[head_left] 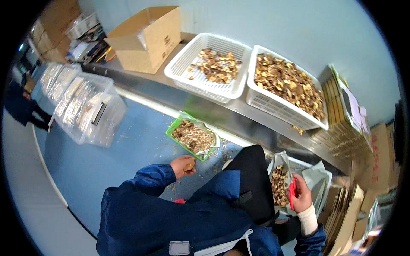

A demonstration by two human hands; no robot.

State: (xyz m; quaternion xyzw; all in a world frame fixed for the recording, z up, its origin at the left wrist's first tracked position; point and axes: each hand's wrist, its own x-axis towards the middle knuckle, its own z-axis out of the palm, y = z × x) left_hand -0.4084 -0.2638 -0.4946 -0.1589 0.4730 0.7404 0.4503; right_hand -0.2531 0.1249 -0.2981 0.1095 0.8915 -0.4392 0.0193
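Note:
My left hand (183,165) reaches down near the blue floor, fingers closed on a brown dried mushroom piece, just beside a green tray (171,133) filled with cut mushroom bits. My right hand (301,194) holds red-handled scissors (292,193) over a white basket (321,178) lined with a plastic bag that contains dried mushrooms (279,184). My knee in black trousers sits between the two hands.
On the steel bench stand two white baskets (239,87) (273,109) of dried mushrooms and an open cardboard box (147,40). A clear lidded bin (92,112) stands on the floor at left. Flattened cartons (341,128) lean at right. Crumbs litter the floor.

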